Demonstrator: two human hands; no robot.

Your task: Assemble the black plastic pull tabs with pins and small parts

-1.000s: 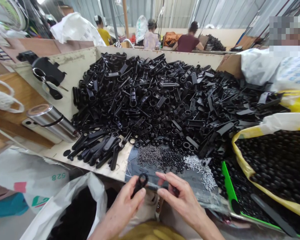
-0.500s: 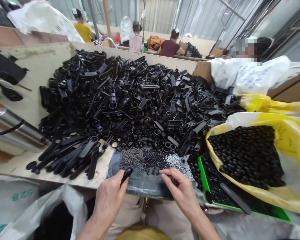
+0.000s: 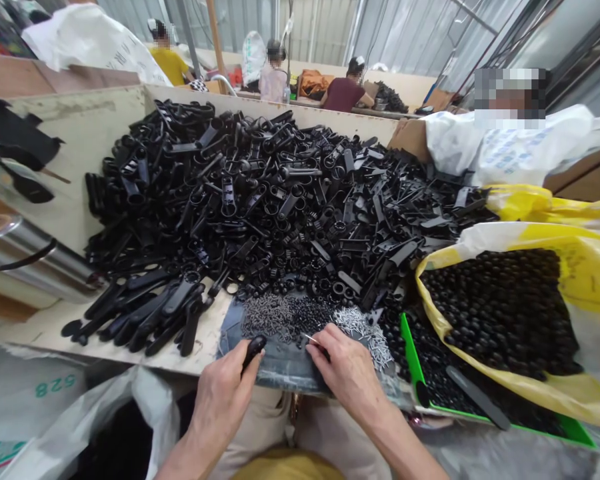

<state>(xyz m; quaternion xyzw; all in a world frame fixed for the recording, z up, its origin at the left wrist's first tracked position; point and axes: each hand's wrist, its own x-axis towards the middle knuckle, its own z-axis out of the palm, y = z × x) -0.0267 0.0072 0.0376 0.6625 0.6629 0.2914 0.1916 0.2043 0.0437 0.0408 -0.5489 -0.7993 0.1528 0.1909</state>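
My left hand is closed around a black plastic handle part, its rounded end poking up above my thumb. My right hand is pinched on a thin metal pin at the near edge of a dark mat. On that mat lie small heaps of dark screws, tiny black rings and silver pins. Behind them a big pile of black plastic handle parts fills the wooden table.
A row of assembled black handles lies at the table's left front. A yellow bag of black beads and a green tray sit right. A steel flask lies left. A white sack gapes below. Other people work behind.
My right hand has slid left over the mat and now pinches a pin. The left hand keeps the handle part, lowered to the mat edge since a second ago. The view shifted.
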